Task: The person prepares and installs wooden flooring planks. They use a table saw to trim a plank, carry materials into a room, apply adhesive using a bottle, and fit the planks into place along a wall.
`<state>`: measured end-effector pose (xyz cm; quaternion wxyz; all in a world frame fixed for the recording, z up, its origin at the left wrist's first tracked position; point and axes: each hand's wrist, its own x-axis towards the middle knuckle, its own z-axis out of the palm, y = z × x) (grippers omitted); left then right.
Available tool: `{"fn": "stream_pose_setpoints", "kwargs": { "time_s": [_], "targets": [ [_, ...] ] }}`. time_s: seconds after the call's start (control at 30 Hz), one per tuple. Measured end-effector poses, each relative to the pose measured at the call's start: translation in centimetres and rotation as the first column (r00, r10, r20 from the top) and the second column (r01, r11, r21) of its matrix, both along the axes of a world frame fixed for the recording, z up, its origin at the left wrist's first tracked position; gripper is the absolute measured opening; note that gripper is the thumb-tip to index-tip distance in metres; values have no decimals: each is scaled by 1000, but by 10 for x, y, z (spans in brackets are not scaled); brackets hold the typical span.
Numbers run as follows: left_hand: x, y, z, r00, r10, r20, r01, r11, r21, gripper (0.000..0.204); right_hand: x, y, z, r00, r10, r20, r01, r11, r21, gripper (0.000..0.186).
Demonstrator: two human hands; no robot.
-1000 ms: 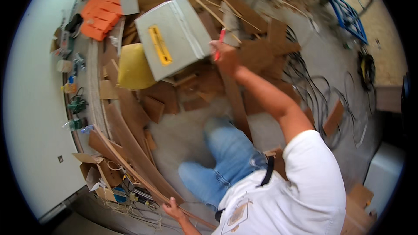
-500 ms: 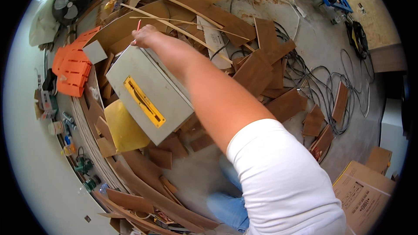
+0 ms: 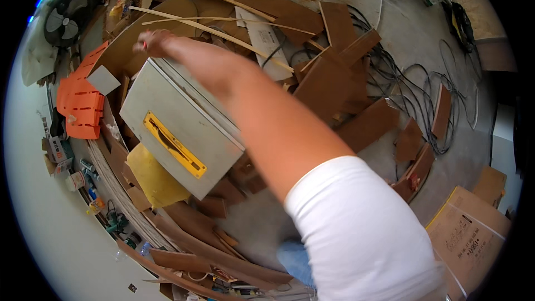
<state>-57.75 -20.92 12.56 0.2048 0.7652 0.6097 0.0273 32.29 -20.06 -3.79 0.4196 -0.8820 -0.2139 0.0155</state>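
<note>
My right arm, in a short white sleeve, reaches across to the far left. At its end my right hand [image 3: 154, 43] is closed around a slim red pencil [image 3: 145, 45], of which only a short piece shows. The hand is above the far corner of a table saw [image 3: 173, 106], which has a grey top and a yellow slotted insert [image 3: 175, 145]. A long grey rail runs along the saw's right side, partly under my forearm. My left hand is not in view.
Brown board offcuts [image 3: 329, 86] and thin wood strips [image 3: 217, 30] litter the floor. Black cables [image 3: 415, 89] coil at right. An orange plastic panel [image 3: 81, 100], a fan [image 3: 68, 21] and a yellow sheet [image 3: 156, 178] are at left. A cardboard box [image 3: 471, 239] stands lower right.
My right hand has moved left and slightly down in the picture, with the pencil still in it. The view has shifted, so the saw sits farther left and the floor items have moved too.
</note>
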Motion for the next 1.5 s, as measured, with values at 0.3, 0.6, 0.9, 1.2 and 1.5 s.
{"fn": "stream_pose_setpoints", "kwargs": {
  "time_s": [0.3,0.6,0.9,1.2,1.5],
  "targets": [
    [-33,-28,0,989,-129,75,114,978,173,67,-425,-307,-38,802,-594,-65,585,757,291,19],
    [3,-91,3,940,-230,251,206,971,117,71,-600,-303,-138,818,-519,-247,443,843,-305,54],
    [5,-141,11,891,-447,74,389,839,380,63,-580,-348,-118,830,-500,-247,484,866,-128,40],
    [18,-117,16,802,62,595,426,637,-642,58,-534,-391,51,927,-365,-89,375,916,145,42],
    [89,-118,28,690,109,716,548,567,-615,49,-516,-256,83,944,-319,-81,327,937,123,34]
  ]
}}
